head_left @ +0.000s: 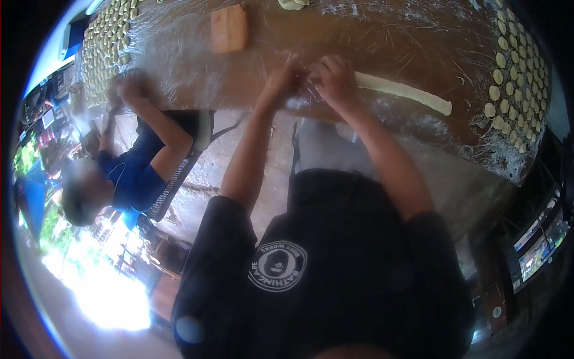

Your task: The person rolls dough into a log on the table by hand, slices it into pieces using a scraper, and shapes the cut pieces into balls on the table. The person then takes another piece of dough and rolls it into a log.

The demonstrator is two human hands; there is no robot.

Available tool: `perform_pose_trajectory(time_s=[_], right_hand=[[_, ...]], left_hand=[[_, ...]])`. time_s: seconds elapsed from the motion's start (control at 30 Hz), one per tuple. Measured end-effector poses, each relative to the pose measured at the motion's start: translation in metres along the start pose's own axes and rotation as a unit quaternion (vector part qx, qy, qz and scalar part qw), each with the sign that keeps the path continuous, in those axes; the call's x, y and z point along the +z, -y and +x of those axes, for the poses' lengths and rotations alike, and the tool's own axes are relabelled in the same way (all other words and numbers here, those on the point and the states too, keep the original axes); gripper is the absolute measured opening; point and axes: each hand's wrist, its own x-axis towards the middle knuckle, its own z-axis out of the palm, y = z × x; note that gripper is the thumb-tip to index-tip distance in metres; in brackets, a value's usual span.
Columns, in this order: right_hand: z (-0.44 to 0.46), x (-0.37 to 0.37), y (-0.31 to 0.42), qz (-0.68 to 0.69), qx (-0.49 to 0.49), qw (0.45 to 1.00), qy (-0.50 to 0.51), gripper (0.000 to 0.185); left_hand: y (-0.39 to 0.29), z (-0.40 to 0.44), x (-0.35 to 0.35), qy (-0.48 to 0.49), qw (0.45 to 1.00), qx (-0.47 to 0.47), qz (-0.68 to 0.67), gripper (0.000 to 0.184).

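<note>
A long pale dough rope [406, 91] lies on the floured brown table, slanting away to the right. My right hand [335, 78] is over its left end, fingers bent and closed round the dough, hiding that part. Just left of it is my left hand [288, 76], close to the right fingertips. Motion smears its fingers, so whether it holds a piece of dough does not show.
Rows of small dough pieces [505, 78] cover the table's right end, and more rounds [107, 45] fill the far left. An orange-brown block [229, 29] lies at the back. A seated co-worker [140, 173] works at left, hands on the table [365, 36].
</note>
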Motion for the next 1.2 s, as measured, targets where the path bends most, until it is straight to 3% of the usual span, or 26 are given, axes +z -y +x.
perform_pose_trajectory(time_s=[0.07, 0.17, 0.3, 0.43, 0.53, 0.63, 0.67, 0.77, 0.93, 1.03, 1.07, 1.17, 1.2], right_hand=[[0.0, -0.001, 0.0, 0.0, 0.004, 1.0, 0.003, 0.03], [0.0, 0.001, -0.001, -0.002, 0.008, 1.0, 0.005, 0.03], [0.005, 0.004, -0.001, 0.0, 0.009, 1.0, 0.007, 0.031], [0.003, 0.001, -0.001, -0.007, 0.007, 1.0, 0.01, 0.032], [0.003, 0.003, -0.001, -0.023, 0.006, 1.0, 0.018, 0.034], [0.004, 0.003, -0.002, -0.017, 0.015, 0.999, 0.033, 0.033], [0.004, 0.002, -0.002, -0.015, 0.012, 0.999, 0.03, 0.033], [0.003, -0.001, 0.002, -0.015, 0.011, 0.999, 0.027, 0.034], [0.004, 0.001, 0.0, -0.029, 0.01, 0.998, 0.059, 0.044], [0.007, -0.021, 0.009, 0.001, -0.008, 0.998, 0.056, 0.056], [0.007, -0.034, 0.009, 0.001, -0.013, 0.999, 0.038, 0.058], [-0.002, -0.057, -0.002, -0.002, -0.013, 1.0, 0.02, 0.064], [-0.01, -0.053, -0.009, -0.004, 0.001, 0.999, 0.032, 0.064]], left_hand=[[-0.013, -0.026, -0.004, -0.09, 0.988, 0.091, 0.081, 0.057], [-0.017, -0.037, -0.001, -0.124, 0.988, 0.069, 0.057, 0.053], [0.002, -0.021, 0.01, -0.079, 0.987, 0.122, 0.071, 0.059], [0.002, -0.013, 0.001, -0.1, 0.984, 0.127, 0.077, 0.065], [0.007, -0.005, 0.009, -0.041, 0.999, 0.021, -0.015, 0.07], [0.006, -0.003, 0.014, -0.027, 0.999, 0.044, -0.001, 0.074], [0.005, -0.009, 0.005, -0.069, 0.992, 0.092, 0.052, 0.076], [-0.005, -0.019, -0.012, -0.098, 0.989, 0.101, 0.036, 0.078], [0.004, -0.005, 0.019, -0.008, 0.998, -0.003, -0.062, 0.064], [-0.007, -0.026, -0.002, -0.147, 0.95, 0.215, 0.174, 0.05], [-0.008, -0.032, -0.007, -0.216, 0.908, 0.248, 0.261, 0.032], [-0.005, -0.037, -0.009, -0.095, 0.806, 0.44, 0.385, 0.035], [-0.004, -0.026, -0.003, -0.079, 0.737, 0.498, 0.45, 0.045]])
